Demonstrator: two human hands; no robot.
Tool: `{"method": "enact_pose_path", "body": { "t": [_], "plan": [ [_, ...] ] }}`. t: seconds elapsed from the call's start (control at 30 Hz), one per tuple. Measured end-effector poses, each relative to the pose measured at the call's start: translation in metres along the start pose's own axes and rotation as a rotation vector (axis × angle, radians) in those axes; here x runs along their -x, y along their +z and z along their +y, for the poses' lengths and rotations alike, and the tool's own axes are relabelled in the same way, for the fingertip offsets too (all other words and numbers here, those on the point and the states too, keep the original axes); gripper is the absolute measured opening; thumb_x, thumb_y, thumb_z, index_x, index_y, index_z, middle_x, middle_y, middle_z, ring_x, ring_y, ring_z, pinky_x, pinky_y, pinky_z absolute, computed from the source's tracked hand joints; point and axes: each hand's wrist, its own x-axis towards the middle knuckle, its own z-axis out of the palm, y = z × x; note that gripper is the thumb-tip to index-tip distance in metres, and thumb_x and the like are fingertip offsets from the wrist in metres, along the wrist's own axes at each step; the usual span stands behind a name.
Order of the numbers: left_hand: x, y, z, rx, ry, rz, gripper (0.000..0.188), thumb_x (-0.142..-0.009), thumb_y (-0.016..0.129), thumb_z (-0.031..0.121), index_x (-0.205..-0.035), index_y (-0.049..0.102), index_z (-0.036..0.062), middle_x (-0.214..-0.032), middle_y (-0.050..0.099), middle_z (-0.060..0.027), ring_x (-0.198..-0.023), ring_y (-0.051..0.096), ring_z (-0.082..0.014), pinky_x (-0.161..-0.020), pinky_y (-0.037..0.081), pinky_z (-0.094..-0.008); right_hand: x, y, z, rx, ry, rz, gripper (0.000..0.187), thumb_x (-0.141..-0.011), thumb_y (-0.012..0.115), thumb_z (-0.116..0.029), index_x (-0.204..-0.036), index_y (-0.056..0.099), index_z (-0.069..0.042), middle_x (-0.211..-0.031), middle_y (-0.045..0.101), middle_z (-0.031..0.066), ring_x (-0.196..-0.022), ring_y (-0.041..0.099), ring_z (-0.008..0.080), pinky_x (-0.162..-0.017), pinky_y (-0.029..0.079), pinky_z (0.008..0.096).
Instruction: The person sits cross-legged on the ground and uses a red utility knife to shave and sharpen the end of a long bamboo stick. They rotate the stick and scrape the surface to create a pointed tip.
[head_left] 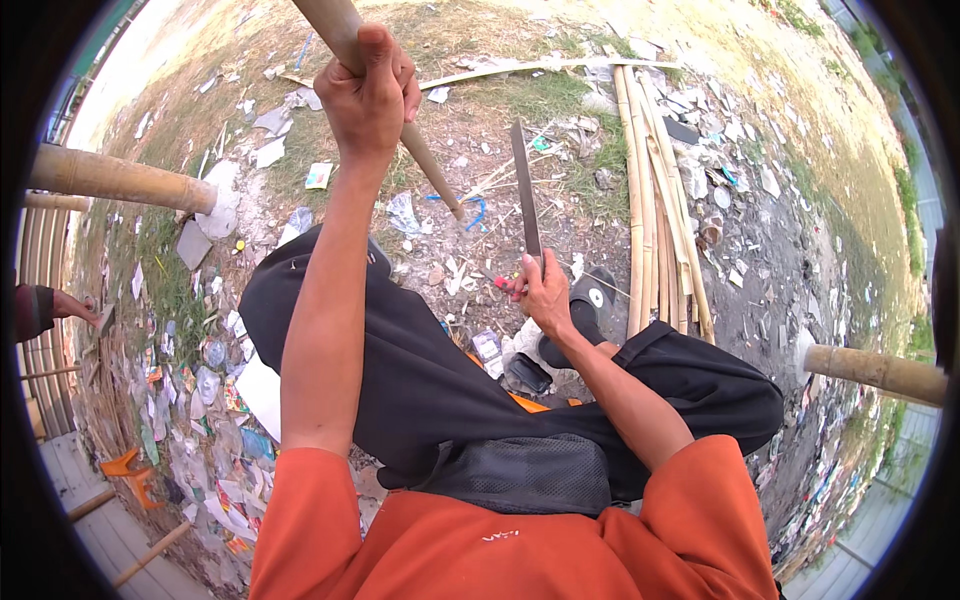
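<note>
My left hand (370,95) is wrapped round a bamboo pole (432,168), raised in front of me. The pole slants, its lower end near the ground ahead of me and its upper end running out of the picture at the top. In my right hand (545,297) is a machete (525,190) with a long dark blade pointing up and away from me, apart from the pole. Most of its handle is hidden by my fingers. Both hands are closed.
Split bamboo strips (650,200) lie in a bundle to the right; another long strip (545,66) crosses the ground ahead. Thick bamboo posts stand at left (125,180) and right (875,374). Litter covers the ground. Another person's hand (75,308) shows at far left, near an orange plastic piece (128,475).
</note>
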Motion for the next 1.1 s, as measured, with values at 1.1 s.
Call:
{"method": "enact_pose_path", "body": {
  "t": [1.1],
  "plan": [
    [0.002,0.000,0.003,0.041,0.012,-0.014,0.054,-0.090,0.045,0.056,-0.063,0.033,0.0096,-0.047,0.027,0.0016,-0.035,0.024,-0.0073,-0.034,0.020,-0.0249,-0.066,0.006,0.089,0.051,0.427,-0.384,0.042,-0.090,0.048,-0.040,-0.090,0.054,0.002,-0.057,0.052,0.0128,-0.045,0.049,0.0263,-0.052,0.048,0.0428]
  ]
}}
